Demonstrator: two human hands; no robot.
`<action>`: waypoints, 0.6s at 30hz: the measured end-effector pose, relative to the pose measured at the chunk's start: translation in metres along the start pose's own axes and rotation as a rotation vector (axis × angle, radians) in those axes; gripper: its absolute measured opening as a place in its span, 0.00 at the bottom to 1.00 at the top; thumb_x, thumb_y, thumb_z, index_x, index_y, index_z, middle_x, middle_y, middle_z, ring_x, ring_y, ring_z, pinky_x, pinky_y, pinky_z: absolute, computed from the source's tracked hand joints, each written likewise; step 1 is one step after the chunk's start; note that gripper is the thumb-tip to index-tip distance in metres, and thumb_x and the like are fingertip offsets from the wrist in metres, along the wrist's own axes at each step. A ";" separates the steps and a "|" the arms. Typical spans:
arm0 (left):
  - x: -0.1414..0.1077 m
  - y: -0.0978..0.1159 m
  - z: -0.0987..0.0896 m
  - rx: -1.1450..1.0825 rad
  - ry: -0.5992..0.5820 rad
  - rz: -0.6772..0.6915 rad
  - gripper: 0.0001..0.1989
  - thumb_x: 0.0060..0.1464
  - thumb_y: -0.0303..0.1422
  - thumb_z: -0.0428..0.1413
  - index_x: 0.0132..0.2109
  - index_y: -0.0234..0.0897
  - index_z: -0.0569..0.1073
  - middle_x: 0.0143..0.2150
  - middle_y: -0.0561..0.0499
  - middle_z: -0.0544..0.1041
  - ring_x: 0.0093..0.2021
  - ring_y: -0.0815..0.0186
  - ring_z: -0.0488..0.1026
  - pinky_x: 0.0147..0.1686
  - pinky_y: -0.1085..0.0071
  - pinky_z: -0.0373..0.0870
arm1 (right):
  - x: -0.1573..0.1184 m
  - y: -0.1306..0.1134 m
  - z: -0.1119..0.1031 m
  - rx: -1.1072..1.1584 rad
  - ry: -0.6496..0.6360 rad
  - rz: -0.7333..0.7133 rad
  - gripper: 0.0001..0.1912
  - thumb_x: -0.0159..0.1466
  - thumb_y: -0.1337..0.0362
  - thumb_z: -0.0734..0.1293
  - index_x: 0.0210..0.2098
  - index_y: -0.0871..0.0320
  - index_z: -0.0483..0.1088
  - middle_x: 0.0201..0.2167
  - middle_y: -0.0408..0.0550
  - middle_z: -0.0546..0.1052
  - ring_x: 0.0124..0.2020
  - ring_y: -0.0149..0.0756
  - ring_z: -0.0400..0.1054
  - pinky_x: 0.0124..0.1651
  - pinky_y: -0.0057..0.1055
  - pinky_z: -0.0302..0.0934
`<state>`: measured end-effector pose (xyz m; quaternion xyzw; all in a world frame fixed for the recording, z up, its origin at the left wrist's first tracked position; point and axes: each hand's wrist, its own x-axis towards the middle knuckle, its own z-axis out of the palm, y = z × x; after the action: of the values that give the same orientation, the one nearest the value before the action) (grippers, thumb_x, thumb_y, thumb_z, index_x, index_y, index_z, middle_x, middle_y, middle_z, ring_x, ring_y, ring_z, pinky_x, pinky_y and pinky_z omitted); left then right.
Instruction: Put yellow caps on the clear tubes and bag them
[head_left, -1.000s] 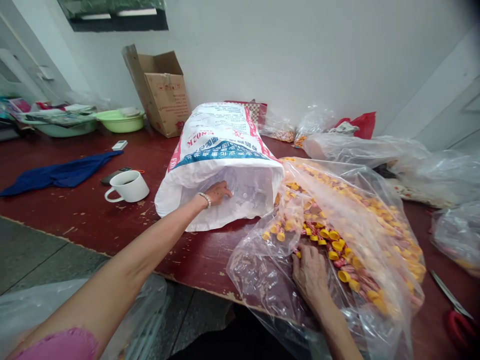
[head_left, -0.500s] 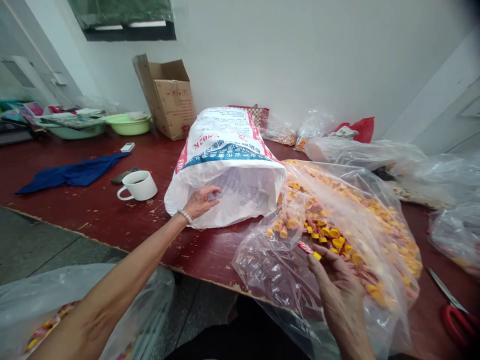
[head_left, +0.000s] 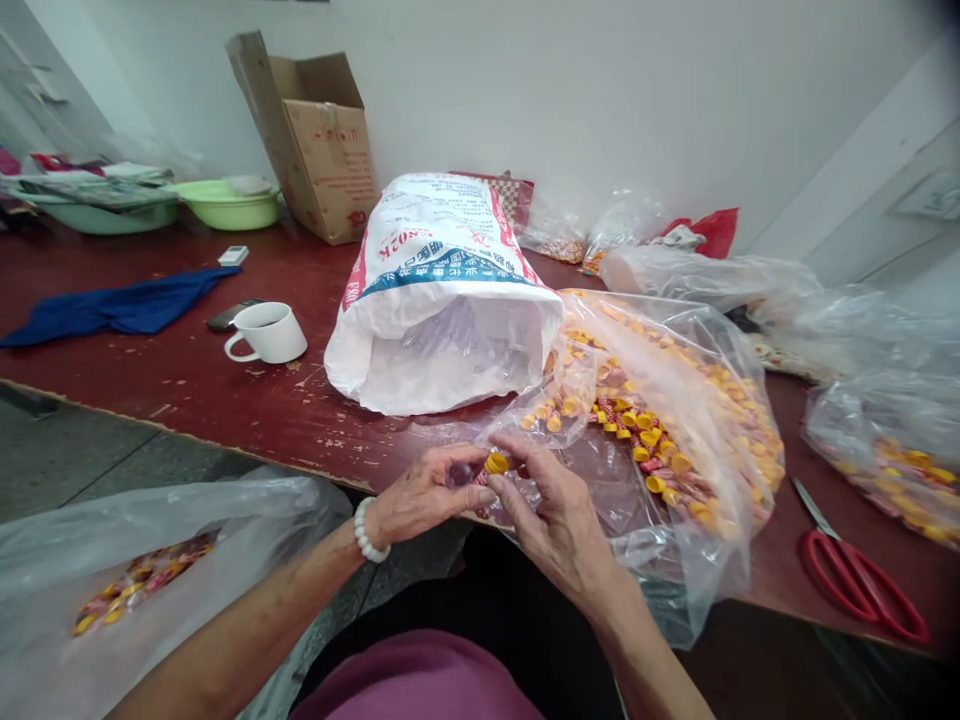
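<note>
1. Left hand [head_left: 420, 493]: fingers closed on a small clear piece [head_left: 460, 473], held at the front edge of the desk [head_left: 315, 430].
2. Right hand [head_left: 551, 500]: thumb and forefinger clamped on a yellow-capped piece [head_left: 496, 464] — held just beside the clear one. Whether the two pieces touch cannot be told.
3. Sack [head_left: 442, 230]: lies on its side behind the hands, mouth open toward the person, with clear plastic [head_left: 487, 335] visible inside.
4. Clear bag [head_left: 690, 590]: right of the sack, holding a pile of yellow-capped pieces [head_left: 645, 430]; its near side hangs over the desk edge.
5. Caution — drop: either piece may slip, being small and gripped by the fingers alone; it could then land on the floor [head_left: 97, 470].
6. Caution, spillage: loose plastic dragged by the right forearm [head_left: 637, 630] could pull pieces from the clear bag.
7. Caution, knock: the scissors [head_left: 855, 580] lie near the edge and could fall if struck.
</note>
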<state>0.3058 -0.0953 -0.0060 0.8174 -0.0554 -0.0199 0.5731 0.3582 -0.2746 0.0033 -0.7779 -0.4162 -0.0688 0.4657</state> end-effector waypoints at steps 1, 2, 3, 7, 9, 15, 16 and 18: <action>-0.001 0.001 0.002 -0.064 -0.005 -0.064 0.22 0.53 0.42 0.56 0.52 0.36 0.72 0.40 0.48 0.74 0.32 0.67 0.69 0.27 0.74 0.66 | -0.001 0.000 -0.002 -0.003 0.017 0.035 0.19 0.63 0.66 0.63 0.54 0.54 0.62 0.50 0.52 0.71 0.47 0.38 0.67 0.49 0.38 0.64; -0.001 0.002 0.004 -0.120 -0.004 -0.114 0.24 0.52 0.43 0.57 0.54 0.36 0.71 0.39 0.48 0.74 0.29 0.68 0.68 0.23 0.75 0.64 | -0.003 0.001 -0.004 -0.007 0.033 0.062 0.20 0.62 0.66 0.63 0.54 0.54 0.61 0.55 0.53 0.67 0.52 0.40 0.65 0.52 0.40 0.62; -0.001 0.003 0.006 -0.161 0.000 -0.144 0.25 0.51 0.42 0.57 0.55 0.37 0.70 0.38 0.49 0.74 0.27 0.69 0.67 0.20 0.76 0.62 | -0.004 0.001 -0.005 -0.012 0.029 0.070 0.20 0.61 0.68 0.63 0.53 0.54 0.61 0.58 0.54 0.63 0.56 0.42 0.61 0.55 0.43 0.60; -0.001 0.006 0.012 -0.241 0.044 -0.133 0.18 0.48 0.36 0.60 0.46 0.35 0.75 0.32 0.52 0.74 0.24 0.73 0.63 0.18 0.79 0.57 | -0.010 0.003 0.000 -0.063 -0.158 -0.019 0.29 0.50 0.79 0.58 0.49 0.54 0.62 0.61 0.52 0.58 0.62 0.43 0.52 0.62 0.47 0.52; 0.002 0.006 0.014 -0.274 0.070 -0.126 0.16 0.47 0.35 0.61 0.44 0.34 0.76 0.30 0.53 0.73 0.24 0.74 0.62 0.19 0.79 0.57 | -0.012 0.005 0.003 -0.080 -0.163 -0.041 0.30 0.48 0.80 0.57 0.49 0.54 0.63 0.60 0.52 0.60 0.61 0.42 0.54 0.61 0.47 0.53; 0.007 -0.009 0.011 -0.347 0.122 -0.198 0.18 0.50 0.40 0.59 0.45 0.33 0.72 0.27 0.53 0.70 0.23 0.73 0.65 0.16 0.80 0.58 | -0.005 0.066 -0.029 -0.384 0.255 0.313 0.13 0.61 0.69 0.56 0.43 0.58 0.66 0.44 0.54 0.72 0.43 0.38 0.68 0.42 0.34 0.65; 0.007 -0.012 0.010 -0.358 0.124 -0.205 0.19 0.50 0.40 0.59 0.45 0.32 0.72 0.28 0.53 0.70 0.23 0.73 0.66 0.16 0.80 0.58 | -0.001 0.084 -0.038 -0.471 0.283 0.392 0.13 0.61 0.69 0.55 0.42 0.60 0.67 0.40 0.54 0.73 0.40 0.39 0.68 0.42 0.36 0.65; 0.005 -0.016 0.010 -0.370 0.111 -0.208 0.19 0.50 0.41 0.59 0.45 0.33 0.71 0.30 0.52 0.70 0.26 0.71 0.67 0.17 0.80 0.60 | 0.009 0.119 -0.052 -0.572 0.282 0.462 0.14 0.58 0.72 0.56 0.40 0.62 0.69 0.37 0.56 0.73 0.40 0.43 0.68 0.44 0.41 0.63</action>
<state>0.3111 -0.1000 -0.0246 0.6994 0.0655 -0.0435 0.7104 0.4635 -0.3364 -0.0425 -0.9324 -0.1260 -0.1817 0.2858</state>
